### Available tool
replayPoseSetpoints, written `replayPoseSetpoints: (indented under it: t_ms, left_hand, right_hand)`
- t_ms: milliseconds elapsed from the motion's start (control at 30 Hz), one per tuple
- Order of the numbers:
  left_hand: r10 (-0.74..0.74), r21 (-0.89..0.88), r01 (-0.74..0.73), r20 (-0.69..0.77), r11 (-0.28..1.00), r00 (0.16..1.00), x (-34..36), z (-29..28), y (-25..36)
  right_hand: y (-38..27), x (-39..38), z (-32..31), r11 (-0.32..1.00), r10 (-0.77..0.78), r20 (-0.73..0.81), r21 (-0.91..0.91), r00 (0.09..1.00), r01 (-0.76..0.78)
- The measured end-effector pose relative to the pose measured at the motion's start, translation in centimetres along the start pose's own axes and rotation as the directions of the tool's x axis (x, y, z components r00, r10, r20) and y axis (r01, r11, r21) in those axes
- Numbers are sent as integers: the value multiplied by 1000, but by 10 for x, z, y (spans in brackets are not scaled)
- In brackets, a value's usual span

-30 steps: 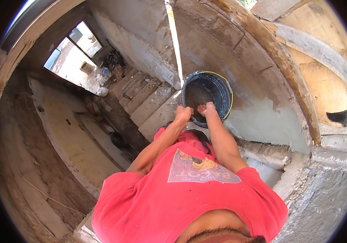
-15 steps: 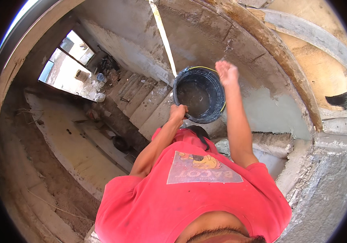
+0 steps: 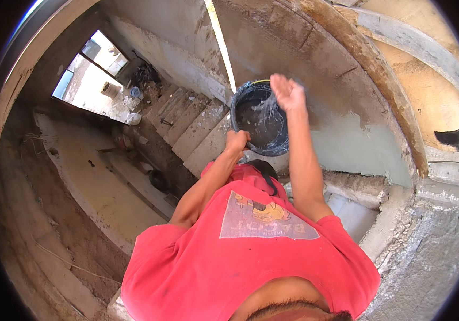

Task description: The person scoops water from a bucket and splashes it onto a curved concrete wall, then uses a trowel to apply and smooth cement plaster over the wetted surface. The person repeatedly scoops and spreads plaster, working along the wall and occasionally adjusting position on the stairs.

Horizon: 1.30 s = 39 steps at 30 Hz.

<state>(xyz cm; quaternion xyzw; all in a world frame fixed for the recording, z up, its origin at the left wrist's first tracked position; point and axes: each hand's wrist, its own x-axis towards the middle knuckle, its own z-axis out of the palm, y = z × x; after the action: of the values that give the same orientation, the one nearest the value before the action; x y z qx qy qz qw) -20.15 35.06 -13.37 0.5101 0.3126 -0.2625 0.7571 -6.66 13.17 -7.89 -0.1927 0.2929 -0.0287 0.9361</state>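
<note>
A dark plastic bucket (image 3: pixel 259 128) with a yellow handle and murky liquid inside is held out in front of me. My left hand (image 3: pixel 238 140) is closed on its near-left rim. My right hand (image 3: pixel 288 92) is open at the upper right edge of the bucket, palm showing, fingers extended, with liquid splashing beside it over the bucket. Behind the bucket is a rough wall (image 3: pixel 342 96) with a pale grey, wet-looking patch (image 3: pixel 358 150) on its lower part.
Concrete steps (image 3: pixel 189 125) descend toward a bright opening (image 3: pixel 93 72), with buckets and rubble near it. A pale vertical strip (image 3: pixel 219 40) stands beyond my bucket. Curved-looking wooden boards (image 3: pixel 411 53) line the upper right, and a rough concrete ledge (image 3: pixel 427 235) is at lower right.
My right hand has come up out of the bucket to its upper right edge, and liquid now splashes there. My left hand has stayed on the rim, rising slightly in view with the bucket.
</note>
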Motion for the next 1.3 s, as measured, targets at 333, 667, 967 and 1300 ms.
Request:
replayPoseSetpoints:
  t_ms: [333, 667, 967, 1300]
  left_hand:
    - [70, 55, -67, -59, 996, 996, -2, 0, 3]
    - [121, 153, -108, -79, 982, 989, 3, 0, -4]
    - [16, 179, -6, -53, 984, 998, 9, -3, -8]
    - [43, 425, 16, -130, 905, 991, -13, 4, -4]
  right_hand:
    - [25, -6, -29, 889, -56, -210, -456, 976, -47]
    - [89, 6, -125, 919, 160, -601, -199, 783, -341]
    - [-13, -11, 115, 976, -139, 382, -102, 914, 191]
    - [68, -12, -154, 827, 32, -540, -457, 841, -326]
